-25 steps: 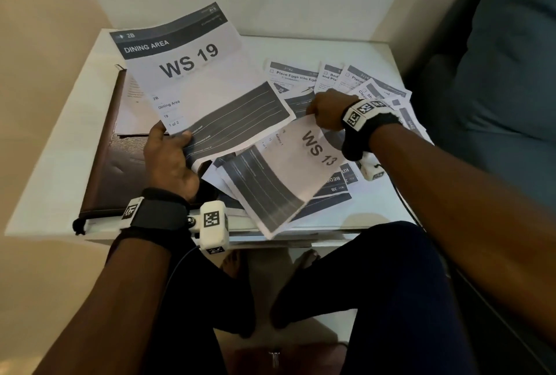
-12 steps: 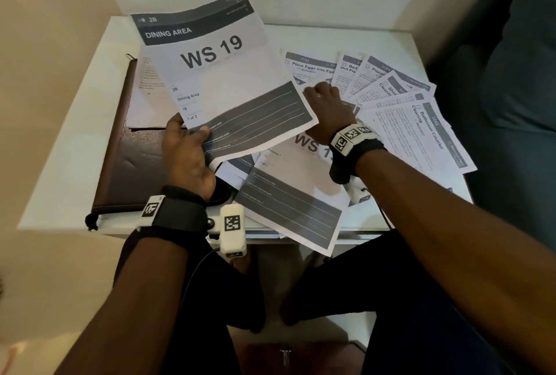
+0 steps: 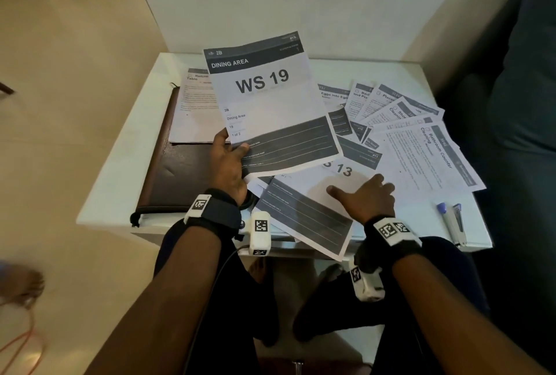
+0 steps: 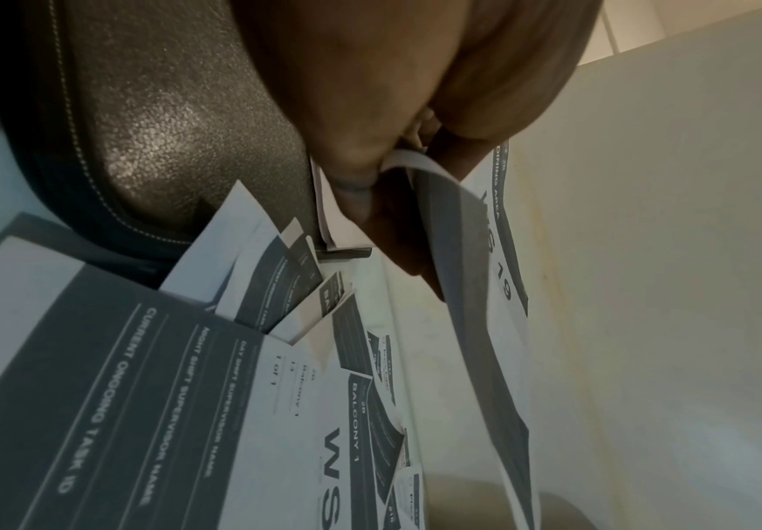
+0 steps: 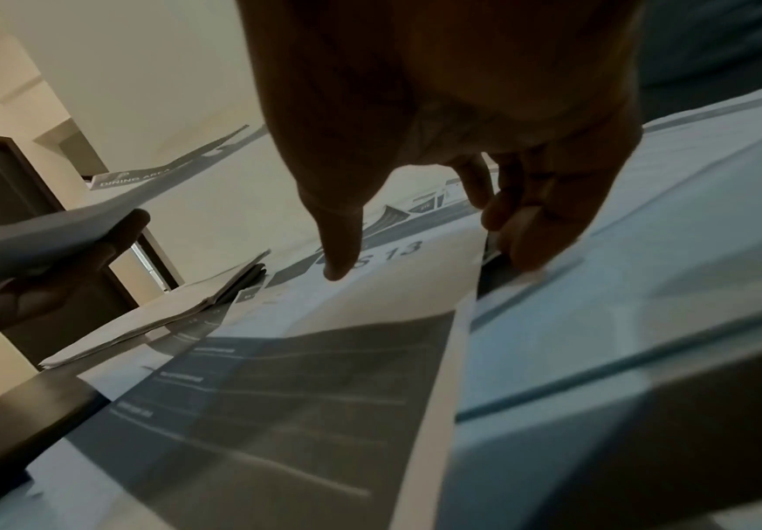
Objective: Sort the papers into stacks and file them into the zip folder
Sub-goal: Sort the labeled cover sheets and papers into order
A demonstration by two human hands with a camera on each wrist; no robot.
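Note:
My left hand (image 3: pixel 230 152) pinches the lower left edge of the "WS 19" sheet (image 3: pixel 270 104) and holds it raised above the table; the left wrist view shows the thumb (image 4: pixel 351 168) on that sheet (image 4: pixel 474 272). The brown zip folder (image 3: pixel 177 179) lies shut at the table's left, with a printed page (image 3: pixel 195 107) on top. My right hand (image 3: pixel 365 194) rests spread on the "WS 13" sheet (image 3: pixel 313 203), its thumb (image 5: pixel 340 247) and fingertips (image 5: pixel 533 236) touching the paper (image 5: pixel 306 376). Several other printed pages (image 3: pixel 421 146) fan out at the right.
A stapler (image 3: pixel 458 224) and a pen (image 3: pixel 445 215) lie at the white table's (image 3: pixel 120 182) front right corner. A dark sofa (image 3: pixel 517 104) stands right of the table, a wall behind it. My knees are under the front edge.
My right hand has come back toward me, from the far part of the papers onto the lower half of the WS 13 sheet. The left hand still holds the WS 19 sheet up.

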